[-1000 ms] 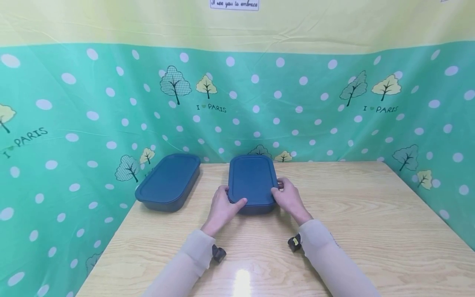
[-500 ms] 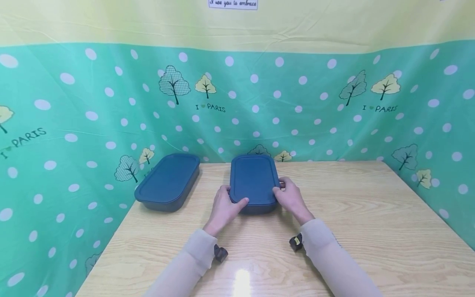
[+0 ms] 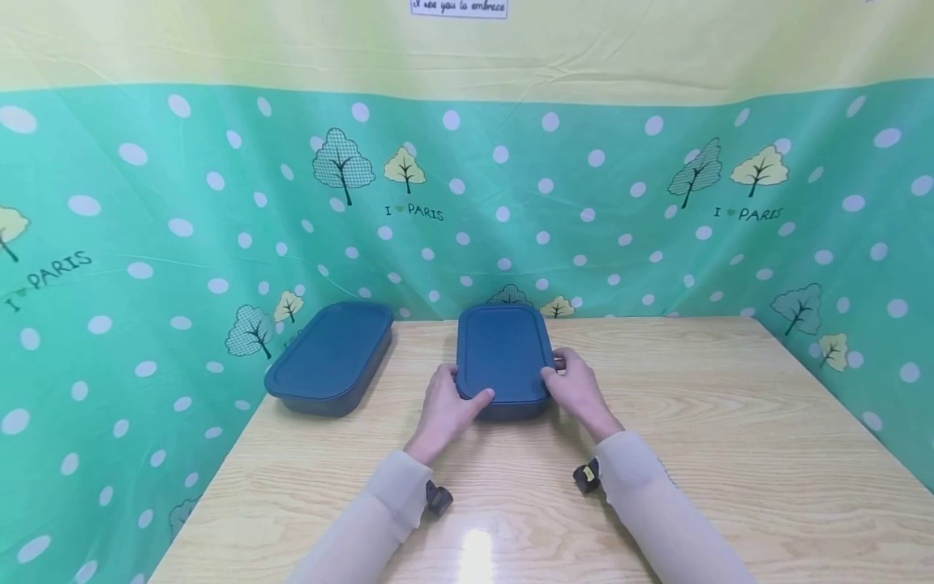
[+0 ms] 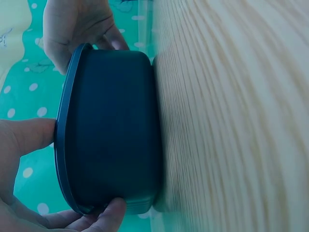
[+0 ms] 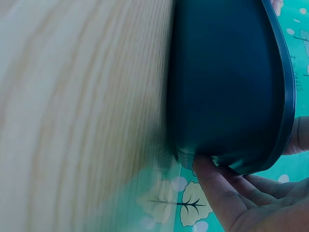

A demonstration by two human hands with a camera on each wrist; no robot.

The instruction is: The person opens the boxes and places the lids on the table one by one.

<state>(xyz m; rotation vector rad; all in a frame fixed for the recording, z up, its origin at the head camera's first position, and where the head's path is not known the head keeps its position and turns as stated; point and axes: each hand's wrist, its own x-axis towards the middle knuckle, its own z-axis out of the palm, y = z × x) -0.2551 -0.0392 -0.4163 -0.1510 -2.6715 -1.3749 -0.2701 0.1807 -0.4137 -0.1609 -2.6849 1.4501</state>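
Observation:
A dark blue lidded food container (image 3: 505, 349) stands on the table near the back middle, its lid on. My left hand (image 3: 447, 410) grips its near left corner; in the left wrist view the thumb presses the lid's top while fingers (image 4: 108, 217) touch the side below the rim. At the right side my right hand (image 3: 578, 393) holds it, thumb over the lid edge and fingers (image 5: 219, 191) against the wall under the rim. The container's underside sits on or right at the tabletop. Its contents are hidden by the lid.
A second dark blue lidded container (image 3: 332, 353) lies angled at the table's left edge, apart from the first. The wooden table (image 3: 715, 430) extends to the right. A green dotted curtain (image 3: 584, 219) hangs behind and along both sides.
Both hands have shifted slightly to the right together with the container they hold, widening the gap to the left container. Their grip looks the same.

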